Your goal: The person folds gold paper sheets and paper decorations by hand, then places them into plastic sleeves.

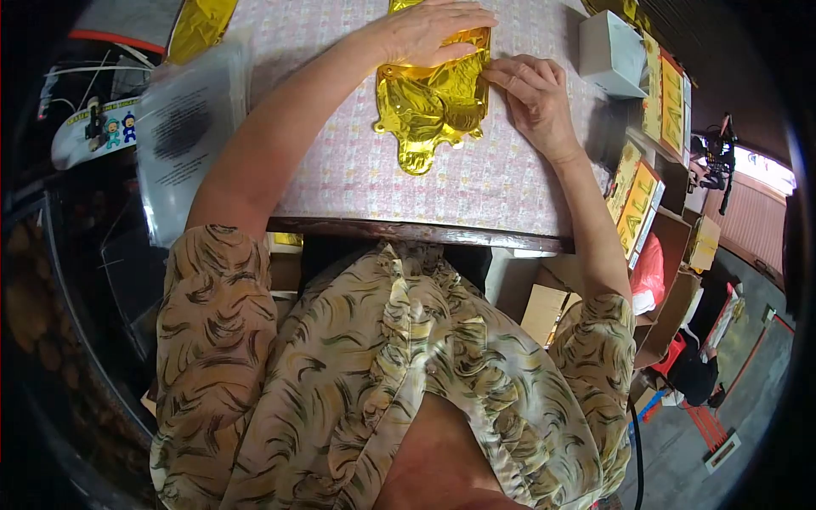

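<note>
A shiny gold foil balloon [429, 106], deflated and partly folded, lies on the checked tablecloth in front of me. My left hand [429, 34] rests flat across its upper part, fingers stretched out to the right. At the balloon's right edge is my right hand [531, 93], its fingers curled and pinched together on the foil. The balloon's lower end, with small rounded tabs, points toward me. Part of the upper foil is hidden under my left hand.
Clear plastic bags [191, 127] hang over the table's left edge, near more gold foil [200, 30]. On the right stand a white box [612, 55] and yellow printed boxes [667, 106]. The table's dark front edge [416, 234] runs close to my body.
</note>
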Demonstrator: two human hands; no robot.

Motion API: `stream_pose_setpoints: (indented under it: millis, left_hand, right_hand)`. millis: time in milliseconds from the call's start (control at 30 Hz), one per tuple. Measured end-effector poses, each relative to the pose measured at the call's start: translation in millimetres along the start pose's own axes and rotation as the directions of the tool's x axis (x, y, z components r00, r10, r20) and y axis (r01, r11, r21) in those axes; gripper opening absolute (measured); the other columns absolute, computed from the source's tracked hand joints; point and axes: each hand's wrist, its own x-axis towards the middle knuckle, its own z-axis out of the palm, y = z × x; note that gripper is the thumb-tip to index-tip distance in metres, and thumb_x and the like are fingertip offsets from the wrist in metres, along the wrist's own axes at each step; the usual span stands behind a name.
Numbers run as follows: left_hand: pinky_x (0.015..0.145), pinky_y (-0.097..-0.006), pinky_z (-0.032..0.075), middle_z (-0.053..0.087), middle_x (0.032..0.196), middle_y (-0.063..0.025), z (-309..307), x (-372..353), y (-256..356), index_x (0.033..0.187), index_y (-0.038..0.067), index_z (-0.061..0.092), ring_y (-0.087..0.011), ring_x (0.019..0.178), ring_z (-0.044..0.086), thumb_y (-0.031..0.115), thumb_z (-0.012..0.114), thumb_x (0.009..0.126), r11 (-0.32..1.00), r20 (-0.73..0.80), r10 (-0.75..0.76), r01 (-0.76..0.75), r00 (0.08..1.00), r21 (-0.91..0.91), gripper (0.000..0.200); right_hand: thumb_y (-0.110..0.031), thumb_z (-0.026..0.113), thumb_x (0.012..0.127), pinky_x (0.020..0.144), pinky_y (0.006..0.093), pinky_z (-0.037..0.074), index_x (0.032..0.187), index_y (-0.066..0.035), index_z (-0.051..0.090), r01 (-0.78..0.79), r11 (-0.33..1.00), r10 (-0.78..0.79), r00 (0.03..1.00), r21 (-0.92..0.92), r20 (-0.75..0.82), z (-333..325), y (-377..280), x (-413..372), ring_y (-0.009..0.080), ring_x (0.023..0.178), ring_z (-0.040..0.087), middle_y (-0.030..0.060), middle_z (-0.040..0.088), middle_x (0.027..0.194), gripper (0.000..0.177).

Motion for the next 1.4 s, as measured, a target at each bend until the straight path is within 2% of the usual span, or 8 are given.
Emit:
stream_pose_setpoints:
  millis: [267,467,567,667,733,867,933,1400]
  left_hand:
    - [0.12,-0.0473,0.033,0.049,0.152,-0.0218,-3,-1,-3,0.148,0.003,0.048,-0.0387,0.142,0.044,0.033,0.061,0.097,1.0,0.024,0.011,-0.01,1.0,-0.015,0.06]
    - [0.101,-0.0368,0.052,0.068,0.13,-0.0175,-19,-3,-9,0.141,0.004,0.059,-0.0267,0.121,0.065,0.016,0.062,0.102,0.76,-0.161,-0.299,0.133,0.941,-0.636,0.041]
    - [0.101,-0.0358,0.052,0.07,0.126,-0.0144,-41,-31,-23,0.14,0.004,0.06,-0.0242,0.119,0.065,0.012,0.063,0.1,0.774,-0.251,-0.315,0.096,0.915,-0.626,0.04]
    - [0.093,-0.0326,0.056,0.072,0.115,-0.0127,-81,-76,-8,0.129,0.003,0.066,-0.0193,0.107,0.069,0.007,0.064,0.097,0.991,-0.278,0.077,-0.105,0.958,-0.088,0.033]
    - [0.111,-0.0438,0.047,0.062,0.138,-0.0112,-87,-106,-1,0.139,0.009,0.058,-0.032,0.123,0.059,0.012,0.069,0.093,0.991,0.053,0.131,-0.131,0.99,0.006,0.047]
    - [0.108,-0.0394,0.05,0.064,0.132,-0.0093,-87,-112,26,0.126,0.006,0.067,-0.0287,0.123,0.06,0.003,0.072,0.085,0.996,0.078,0.056,-0.062,0.995,0.072,0.041]
    - [0.109,-0.0383,0.05,0.063,0.134,-0.0093,-79,-103,30,0.128,0.006,0.065,-0.0273,0.126,0.059,0.003,0.072,0.084,0.938,0.083,0.257,-0.269,0.963,0.219,0.045]
    - [0.108,-0.0367,0.054,0.069,0.133,-0.0122,-40,-103,44,0.125,0.005,0.07,-0.0274,0.126,0.065,-0.011,0.067,0.08,0.988,-0.046,-0.031,0.024,0.998,-0.151,0.047]
  right_hand:
    - [-0.006,0.075,0.082,0.099,0.0404,0.042,0.11,-0.018,0.079,0.007,0.994,-0.012,0.999,-0.109,-0.041,-3,-6,1,0.0231,0.11,0.063,0.0,0.072,0.114,0.031]
    - [-0.01,0.078,0.08,0.097,0.0399,0.041,0.105,-0.019,0.08,-0.002,0.994,-0.002,0.999,-0.106,-0.039,-2,-8,4,0.0242,0.108,0.062,-0.0005,0.069,0.111,0.027]
    - [-0.01,0.078,0.08,0.097,0.0401,0.041,0.104,-0.02,0.08,-0.031,0.996,0.028,0.999,-0.083,-0.029,-1,-8,4,0.0245,0.11,0.062,-0.0001,0.069,0.111,0.026]
    - [-0.009,0.078,0.079,0.097,0.0417,0.041,0.103,-0.019,0.08,-0.019,0.996,0.016,0.999,-0.089,-0.037,-2,-8,3,0.0252,0.112,0.061,0.001,0.068,0.113,0.026]
    - [-0.009,0.078,0.079,0.097,0.0416,0.041,0.103,-0.018,0.08,-0.025,0.996,0.022,0.999,-0.087,-0.042,0,-6,2,0.0252,0.111,0.061,0.0011,0.068,0.113,0.026]
    - [-0.009,0.078,0.079,0.097,0.0414,0.041,0.103,-0.017,0.08,-0.031,0.997,0.027,0.999,-0.071,-0.045,2,-6,1,0.0253,0.11,0.061,0.0012,0.068,0.113,0.025]
    - [-0.009,0.078,0.079,0.097,0.0411,0.041,0.104,-0.017,0.08,-0.027,0.997,0.024,0.999,-0.072,-0.04,1,-6,1,0.0252,0.11,0.061,0.001,0.069,0.114,0.026]
    - [-0.012,0.075,0.078,0.105,0.0419,0.035,0.107,-0.014,0.079,-0.062,0.998,0.061,0.997,0.021,0.039,-10,-8,3,0.0244,0.118,0.057,0.0033,0.066,0.123,0.03]
